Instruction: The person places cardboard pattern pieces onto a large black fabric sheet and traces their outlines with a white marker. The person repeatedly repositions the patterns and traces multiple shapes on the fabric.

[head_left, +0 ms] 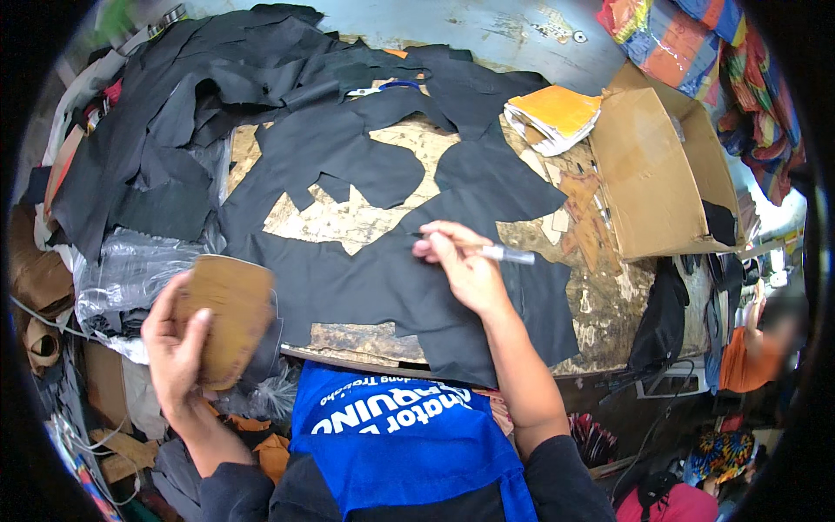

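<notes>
My left hand [177, 341] grips a flat brown pattern piece [237, 311] with rounded corners, thumb on its face, held up at the table's near left edge. My right hand [470, 271] is closed around a pen [510, 254] with a clear, whitish barrel end sticking out to the right. That hand is over a large black sheet [365, 283], which looks like leather and has irregular cut-out gaps. Bare, stained wooden board [296, 213] shows through the gaps. I cannot tell whether the pen's tip touches the sheet.
More black sheets [187, 96] are heaped at the far left, with scissors [383, 88] near the back. An orange-and-white folded bundle [553, 115] and an open cardboard box [648, 165] stand at the right. Clear plastic [130, 278] lies at the left. Another person [755, 348] is at the far right.
</notes>
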Demonstrator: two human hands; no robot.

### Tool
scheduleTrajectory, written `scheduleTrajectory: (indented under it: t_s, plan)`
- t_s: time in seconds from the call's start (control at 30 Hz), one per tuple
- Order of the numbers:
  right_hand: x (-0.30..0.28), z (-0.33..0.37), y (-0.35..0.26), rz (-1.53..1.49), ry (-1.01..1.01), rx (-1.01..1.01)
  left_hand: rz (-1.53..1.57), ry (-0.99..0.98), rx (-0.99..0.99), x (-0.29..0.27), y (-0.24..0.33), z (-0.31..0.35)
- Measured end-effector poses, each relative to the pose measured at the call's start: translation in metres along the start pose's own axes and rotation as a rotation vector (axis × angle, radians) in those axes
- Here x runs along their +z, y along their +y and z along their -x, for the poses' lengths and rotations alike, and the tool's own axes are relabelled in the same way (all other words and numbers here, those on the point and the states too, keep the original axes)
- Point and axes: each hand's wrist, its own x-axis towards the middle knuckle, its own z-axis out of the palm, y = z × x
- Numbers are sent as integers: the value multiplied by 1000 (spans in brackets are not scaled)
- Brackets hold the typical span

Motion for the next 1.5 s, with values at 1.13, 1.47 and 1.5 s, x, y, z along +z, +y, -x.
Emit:
scheduleTrajectory:
  t_s: [1.13,1.47,1.5]
  plan:
    - [10,12,39,747,354,-428,-493,-125,257,143,-41,-18]
    - [10,10,34,788,343,-291,-742,-605,422,205,-47,38]
    - [12,7,31,783,343,-368,-753,-608,431,205,-49,38]
